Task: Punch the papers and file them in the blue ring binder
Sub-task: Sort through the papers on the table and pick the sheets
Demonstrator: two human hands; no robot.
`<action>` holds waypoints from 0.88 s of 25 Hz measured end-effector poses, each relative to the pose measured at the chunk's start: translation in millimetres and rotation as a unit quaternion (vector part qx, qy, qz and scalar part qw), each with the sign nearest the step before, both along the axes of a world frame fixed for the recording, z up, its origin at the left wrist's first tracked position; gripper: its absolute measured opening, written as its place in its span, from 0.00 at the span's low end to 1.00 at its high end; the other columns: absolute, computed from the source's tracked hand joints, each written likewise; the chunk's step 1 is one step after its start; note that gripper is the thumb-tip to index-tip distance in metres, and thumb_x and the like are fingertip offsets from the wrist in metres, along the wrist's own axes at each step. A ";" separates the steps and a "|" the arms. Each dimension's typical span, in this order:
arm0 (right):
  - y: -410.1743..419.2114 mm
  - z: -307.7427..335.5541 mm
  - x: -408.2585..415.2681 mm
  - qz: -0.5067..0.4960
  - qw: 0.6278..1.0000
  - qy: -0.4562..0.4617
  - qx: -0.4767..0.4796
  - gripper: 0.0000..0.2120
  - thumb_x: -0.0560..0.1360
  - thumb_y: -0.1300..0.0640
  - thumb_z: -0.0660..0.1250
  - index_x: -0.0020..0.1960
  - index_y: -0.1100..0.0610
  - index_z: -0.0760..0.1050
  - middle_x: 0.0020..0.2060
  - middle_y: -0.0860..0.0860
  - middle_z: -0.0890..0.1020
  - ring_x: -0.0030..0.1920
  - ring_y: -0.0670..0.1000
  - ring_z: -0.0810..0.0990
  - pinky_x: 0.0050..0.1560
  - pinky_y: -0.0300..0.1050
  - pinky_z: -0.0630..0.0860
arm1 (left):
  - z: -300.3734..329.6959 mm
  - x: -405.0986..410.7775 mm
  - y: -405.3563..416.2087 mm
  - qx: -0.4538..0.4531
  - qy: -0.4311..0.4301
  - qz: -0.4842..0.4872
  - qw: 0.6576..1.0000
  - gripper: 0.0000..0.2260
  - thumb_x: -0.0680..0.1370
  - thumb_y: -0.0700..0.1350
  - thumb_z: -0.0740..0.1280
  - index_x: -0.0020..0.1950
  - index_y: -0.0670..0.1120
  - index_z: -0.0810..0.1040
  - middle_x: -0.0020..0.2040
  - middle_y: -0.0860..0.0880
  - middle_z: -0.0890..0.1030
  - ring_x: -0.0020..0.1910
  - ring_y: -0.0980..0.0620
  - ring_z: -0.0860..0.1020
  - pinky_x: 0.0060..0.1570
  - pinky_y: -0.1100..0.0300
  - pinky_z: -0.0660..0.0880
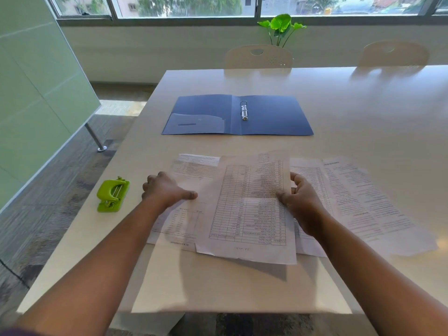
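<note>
Papers [249, 207], printed with tables and text, are spread overlapping toward the near edge of the surface [363, 105]. One tabled sheet is pinched at its right edge by the right hand [301, 202]. The left hand [167, 190] is loosely curled, thumb pressed on a sheet. The blue ring binder [237, 115] lies open beyond, rings closed; a green punch [112, 195] sits near the left edge.

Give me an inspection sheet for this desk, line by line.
Surface: pale table, glare at the far side.
Job's things: blue ring binder lying open and flat, no sheets in it; printed papers spread overlapping near the front edge; green hole punch left of them, untouched.
Clutter: nothing seen.
Grippers: left hand pressing on the left sheets; right hand gripping the table-printed sheet by its right edge, lifted.
Cables: nothing seen.
Surroundings: two chairs opposite, plant, windows, glass partition at left.
</note>
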State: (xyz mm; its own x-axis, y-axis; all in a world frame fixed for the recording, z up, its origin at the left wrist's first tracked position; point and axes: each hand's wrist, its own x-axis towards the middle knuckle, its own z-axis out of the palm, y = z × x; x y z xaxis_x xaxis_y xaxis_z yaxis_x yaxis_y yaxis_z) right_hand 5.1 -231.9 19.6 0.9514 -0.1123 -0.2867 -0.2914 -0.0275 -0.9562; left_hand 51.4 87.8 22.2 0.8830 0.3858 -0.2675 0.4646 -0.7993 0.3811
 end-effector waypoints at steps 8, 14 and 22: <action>3.3 -7.0 -2.1 -0.003 1.000 0.008 -0.022 0.24 0.81 0.65 0.67 0.74 0.51 0.66 0.50 0.53 0.87 0.44 0.53 0.89 0.43 0.52 0.86 | 3.3 -2.9 3.7 -0.084 0.006 0.020 0.996 0.46 0.49 0.63 0.83 0.62 0.46 0.75 0.58 0.44 0.80 0.60 0.40 0.77 0.60 0.43 0.77; 2.1 -8.0 0.1 0.000 1.000 0.018 -0.009 0.19 0.80 0.65 0.67 0.69 0.53 0.70 0.52 0.56 0.86 0.48 0.57 0.88 0.51 0.60 0.85 | 8.2 -9.6 11.9 -0.264 -0.069 0.023 0.962 0.14 0.74 0.39 0.76 0.56 0.43 0.78 0.52 0.42 0.85 0.48 0.44 0.84 0.47 0.50 0.83; 16.2 -0.6 0.5 0.026 0.999 0.012 0.016 0.15 0.79 0.66 0.68 0.64 0.55 0.74 0.52 0.55 0.85 0.51 0.56 0.86 0.53 0.58 0.84 | 9.0 -30.1 6.5 -0.511 -0.072 0.074 0.854 0.08 0.84 0.36 0.63 0.62 0.42 0.76 0.46 0.43 0.86 0.38 0.46 0.85 0.32 0.53 0.82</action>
State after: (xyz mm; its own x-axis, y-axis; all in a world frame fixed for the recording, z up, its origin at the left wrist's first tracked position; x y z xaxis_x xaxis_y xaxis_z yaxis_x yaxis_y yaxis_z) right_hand 5.6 -215.8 19.0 0.9485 -0.0528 -0.3123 -0.3134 -0.0123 -0.9496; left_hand 21.4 94.3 31.2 0.8964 0.1270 -0.4246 0.4221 0.0474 0.9053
